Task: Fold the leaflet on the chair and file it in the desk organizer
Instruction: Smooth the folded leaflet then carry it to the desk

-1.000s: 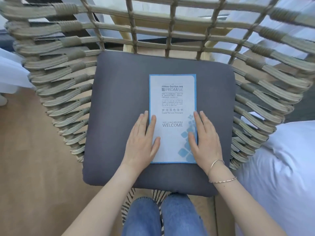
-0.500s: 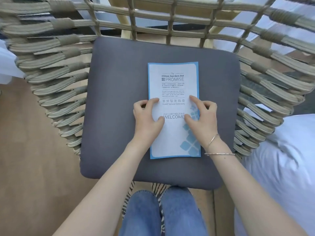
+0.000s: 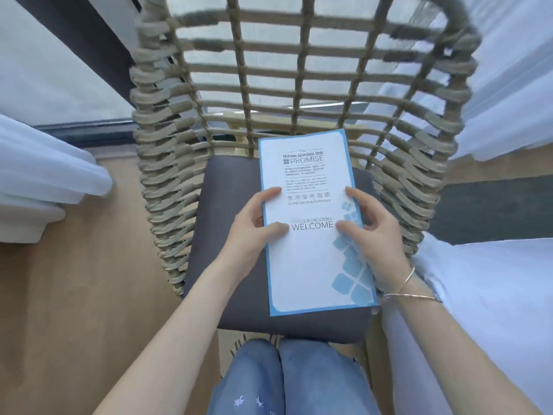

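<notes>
The leaflet (image 3: pixel 311 259) is a tall white sheet with a blue border and the word WELCOME. It is lifted off the grey seat cushion (image 3: pixel 230 235) of the woven rope chair (image 3: pixel 167 163). My left hand (image 3: pixel 254 232) grips its left edge, thumb on the front. My right hand (image 3: pixel 371 235) grips its right edge the same way. The leaflet is folded shut and held flat, tilted toward me. No desk organizer is in view.
White bedding (image 3: pixel 490 310) lies close on the right. White curtains (image 3: pixel 45 172) hang at the left and upper right. The floor (image 3: pixel 74 295) is light wood. My knees in blue jeans (image 3: pixel 287 381) are just in front of the chair.
Both hands went from lying flat on the leaflet to gripping its side edges, and the leaflet has come up off the cushion. The view has tilted up toward the chair back.
</notes>
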`<state>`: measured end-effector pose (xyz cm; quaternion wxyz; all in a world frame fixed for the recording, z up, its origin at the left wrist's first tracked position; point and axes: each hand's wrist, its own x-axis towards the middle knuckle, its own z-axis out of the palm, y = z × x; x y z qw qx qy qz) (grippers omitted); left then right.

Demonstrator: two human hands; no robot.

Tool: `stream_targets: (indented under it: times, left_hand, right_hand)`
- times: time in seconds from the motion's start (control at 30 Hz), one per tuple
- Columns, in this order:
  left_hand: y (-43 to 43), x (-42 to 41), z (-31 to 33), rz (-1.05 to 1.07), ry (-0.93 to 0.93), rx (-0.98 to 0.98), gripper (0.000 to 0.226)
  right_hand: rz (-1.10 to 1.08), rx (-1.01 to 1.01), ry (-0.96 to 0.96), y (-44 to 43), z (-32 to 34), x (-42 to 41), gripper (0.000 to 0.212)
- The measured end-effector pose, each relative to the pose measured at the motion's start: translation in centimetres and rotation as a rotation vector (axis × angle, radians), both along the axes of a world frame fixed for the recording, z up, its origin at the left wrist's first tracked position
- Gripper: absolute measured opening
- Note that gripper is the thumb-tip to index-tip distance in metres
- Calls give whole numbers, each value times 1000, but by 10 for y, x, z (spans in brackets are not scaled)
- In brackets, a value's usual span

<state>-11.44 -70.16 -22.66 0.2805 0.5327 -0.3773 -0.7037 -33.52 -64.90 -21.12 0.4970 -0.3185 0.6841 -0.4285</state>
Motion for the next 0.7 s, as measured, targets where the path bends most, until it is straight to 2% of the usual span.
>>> stream_targets:
  times: [0.1, 0.27, 0.4, 0.53, 0.7]
  left_hand:
    - [-15, -1, 75, -12, 97, -51, 61]
    - [-30, -8, 198, 1, 179, -193, 64]
    - [-25, -13, 271, 28, 253, -263, 67]
    - [-10, -14, 317, 4, 213, -378, 63]
    - [4, -6, 339, 74, 98, -519, 64]
  right_hand:
    - [-23, -84, -73, -10, 76, -3, 51]
    - [-71, -226, -82, -26, 193, -2, 54]
    - [-108, -329, -105, -21, 273, 0, 56]
    - [-120, -391, -134, -10, 317, 5, 56]
    - [-92, -389, -199, -4, 336, 17, 56]
